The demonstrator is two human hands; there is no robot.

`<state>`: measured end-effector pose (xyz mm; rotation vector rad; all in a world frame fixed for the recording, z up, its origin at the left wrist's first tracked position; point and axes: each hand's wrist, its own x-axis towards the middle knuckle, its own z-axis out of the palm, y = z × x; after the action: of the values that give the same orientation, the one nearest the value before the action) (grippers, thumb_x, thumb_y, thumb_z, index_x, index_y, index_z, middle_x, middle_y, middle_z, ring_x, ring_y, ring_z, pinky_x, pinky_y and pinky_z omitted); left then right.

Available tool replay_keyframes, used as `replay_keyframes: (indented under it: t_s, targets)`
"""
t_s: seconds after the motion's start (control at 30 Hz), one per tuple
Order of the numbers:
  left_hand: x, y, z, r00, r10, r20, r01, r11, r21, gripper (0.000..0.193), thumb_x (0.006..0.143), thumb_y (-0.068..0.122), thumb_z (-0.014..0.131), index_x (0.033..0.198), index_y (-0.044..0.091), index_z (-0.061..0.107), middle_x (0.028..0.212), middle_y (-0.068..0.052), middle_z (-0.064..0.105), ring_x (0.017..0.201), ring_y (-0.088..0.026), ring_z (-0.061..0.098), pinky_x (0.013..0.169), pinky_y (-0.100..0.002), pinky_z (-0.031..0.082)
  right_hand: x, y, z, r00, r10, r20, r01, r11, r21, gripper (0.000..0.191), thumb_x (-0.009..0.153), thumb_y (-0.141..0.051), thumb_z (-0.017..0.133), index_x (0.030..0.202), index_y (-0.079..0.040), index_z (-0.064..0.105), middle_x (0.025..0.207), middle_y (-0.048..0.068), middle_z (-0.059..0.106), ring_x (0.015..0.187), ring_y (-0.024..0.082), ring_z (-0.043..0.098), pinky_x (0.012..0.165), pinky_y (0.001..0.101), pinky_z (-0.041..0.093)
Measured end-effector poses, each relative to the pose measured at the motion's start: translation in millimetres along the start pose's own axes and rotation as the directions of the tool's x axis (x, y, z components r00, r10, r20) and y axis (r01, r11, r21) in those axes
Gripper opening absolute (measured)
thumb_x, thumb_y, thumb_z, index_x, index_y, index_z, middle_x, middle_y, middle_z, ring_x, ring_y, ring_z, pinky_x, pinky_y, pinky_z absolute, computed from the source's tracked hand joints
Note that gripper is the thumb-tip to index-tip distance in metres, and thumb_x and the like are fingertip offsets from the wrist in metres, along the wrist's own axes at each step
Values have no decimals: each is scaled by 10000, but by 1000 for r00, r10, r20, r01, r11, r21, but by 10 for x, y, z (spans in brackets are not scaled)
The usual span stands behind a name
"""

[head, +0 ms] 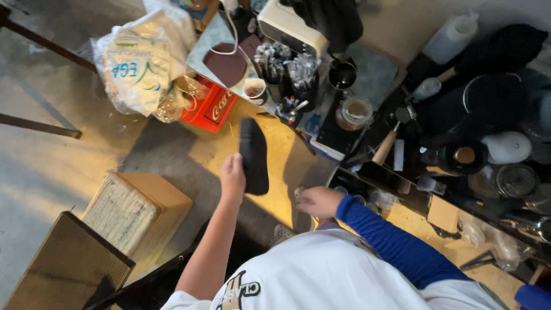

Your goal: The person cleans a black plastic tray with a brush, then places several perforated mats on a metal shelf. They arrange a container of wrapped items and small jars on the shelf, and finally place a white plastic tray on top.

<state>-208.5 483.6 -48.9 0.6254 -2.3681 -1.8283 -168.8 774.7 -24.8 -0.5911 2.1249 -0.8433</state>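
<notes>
My left hand point(232, 179), on a bare arm, grips the lower end of a flat black shoe sole point(253, 155) and holds it upright over the yellow-lit floor point(218, 152). My right hand point(318, 201), in a blue sleeve, reaches with curled fingers toward the edge of a cluttered dark workbench point(367, 169), beside a small round object point(298, 191). Whether it holds anything is hidden by the fingers.
A red box point(212, 107) and a white plastic bag point(140, 63) lie beyond the sole. A cup point(254, 89), tool holders point(287, 69), a glass jar point(354, 112), a wooden handle point(383, 148) and a white bottle point(451, 37) crowd the bench. A wooden box point(138, 209) stands at the left.
</notes>
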Motion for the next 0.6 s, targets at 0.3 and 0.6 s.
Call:
replay_keyframes:
  t_s: [0.3,0.6]
  targets:
    - [1066,923,-310,853,-291,-432,-239,518,-821,369,972,250,467,1076,-15,701,1051,-100,721,912,-252,716,840,-414,620,783,-1761,677,889,-414,196,-332,-290,897,784,1029,-775,456,1459,-131,581,1162,70,687,1021,223,615,920,420,496]
    - [1532,1138,-850,795,-220,-565,-373,557,-742,587,1018,361,354,1305,-114,549,1297,-214,642,1103,-338,701,988,-473,591,560,-1896,995,735,-678,6,-481,-514,710,821,1066,-678,398,1417,50,541,1287,153,657,1151,286,628,1063,428,497]
